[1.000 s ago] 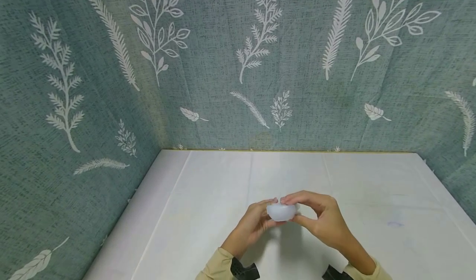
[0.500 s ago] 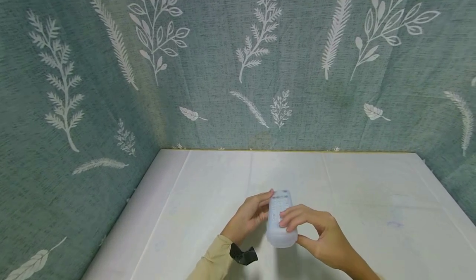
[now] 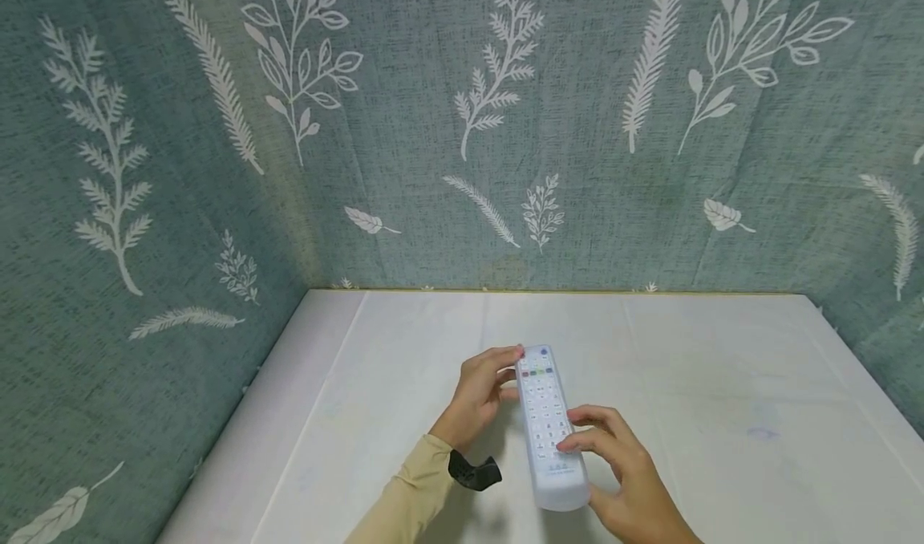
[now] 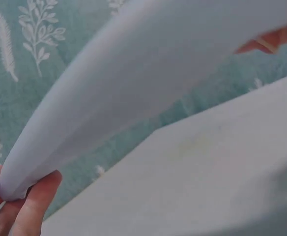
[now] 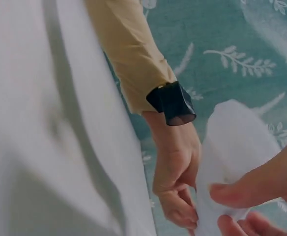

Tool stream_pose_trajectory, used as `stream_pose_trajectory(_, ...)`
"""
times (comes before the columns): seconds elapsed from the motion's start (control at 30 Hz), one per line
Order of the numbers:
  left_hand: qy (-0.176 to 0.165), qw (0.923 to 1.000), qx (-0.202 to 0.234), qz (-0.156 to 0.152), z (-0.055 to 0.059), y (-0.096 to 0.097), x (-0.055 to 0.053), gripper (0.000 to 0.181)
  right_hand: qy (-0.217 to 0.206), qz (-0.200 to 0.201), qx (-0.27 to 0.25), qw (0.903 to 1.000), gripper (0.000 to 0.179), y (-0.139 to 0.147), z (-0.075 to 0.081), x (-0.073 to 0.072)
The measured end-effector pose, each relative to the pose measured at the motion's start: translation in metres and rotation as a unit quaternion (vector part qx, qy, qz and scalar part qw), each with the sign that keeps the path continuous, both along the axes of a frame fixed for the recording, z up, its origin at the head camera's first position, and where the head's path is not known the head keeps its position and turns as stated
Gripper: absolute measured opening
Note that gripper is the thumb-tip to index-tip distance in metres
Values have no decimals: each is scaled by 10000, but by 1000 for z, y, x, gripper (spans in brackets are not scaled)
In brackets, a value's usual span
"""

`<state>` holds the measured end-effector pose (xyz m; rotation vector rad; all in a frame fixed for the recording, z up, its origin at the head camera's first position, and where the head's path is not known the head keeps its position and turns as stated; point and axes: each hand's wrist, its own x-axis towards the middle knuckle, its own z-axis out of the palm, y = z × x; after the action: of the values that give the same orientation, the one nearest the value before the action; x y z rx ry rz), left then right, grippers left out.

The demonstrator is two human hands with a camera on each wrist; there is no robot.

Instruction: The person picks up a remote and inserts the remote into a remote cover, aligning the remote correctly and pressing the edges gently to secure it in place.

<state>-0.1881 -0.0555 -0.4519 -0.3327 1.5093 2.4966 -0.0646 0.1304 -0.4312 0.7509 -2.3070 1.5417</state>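
Note:
A white remote control (image 3: pixel 541 416) in a milky, see-through sleeve is held above the table, its button face turned up toward the head camera. At its far left corner, my left hand (image 3: pixel 478 390) pinches the end between fingers and thumb. My right hand (image 3: pixel 622 468) grips the near end from the right, fingertips over the lower buttons and thumb at the side. In the left wrist view the pale underside of the remote control (image 4: pixel 129 78) fills the upper part. From the right wrist, the near end of the remote control (image 5: pixel 237 142) shows beside the right thumb (image 5: pixel 251 189).
A white-covered table (image 3: pixel 390 367) lies beneath the hands, with a faint purple mark (image 3: pixel 763 433) at the right. Green cloth (image 3: pixel 404 127) printed with white leaves stands behind it and at both sides. A black strap (image 3: pixel 473 473) circles the left wrist.
The remote control, first seen end-on, has tipped so its button face shows, its near end coming closer to the person. My right hand has moved down and right with that end.

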Motion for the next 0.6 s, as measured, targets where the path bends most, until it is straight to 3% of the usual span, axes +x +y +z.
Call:
stream_pose_trajectory(0.1,32,9999,29,135,4,-2,-3,13,-544,142,-208,9982,60,2,-1,4)
stream_pose_trajectory(0.23,75,9994,-78,326,10,-4,-7,13,-1181,681,-582,9890,62,7,-4,6)
stream_pose_trajectory(0.37,210,9986,-261,420,16,-5,-11,15,-1535,978,-862,9795,60,9,-9,7)
stream_pose_trajectory(0.53,343,9975,-421,445,20,-2,-16,12,-1223,626,-751,9877,59,6,-17,10)
stream_pose_trajectory(0.6,384,9969,-489,474,21,-1,-18,9,-1388,345,-671,9874,61,4,-17,12)
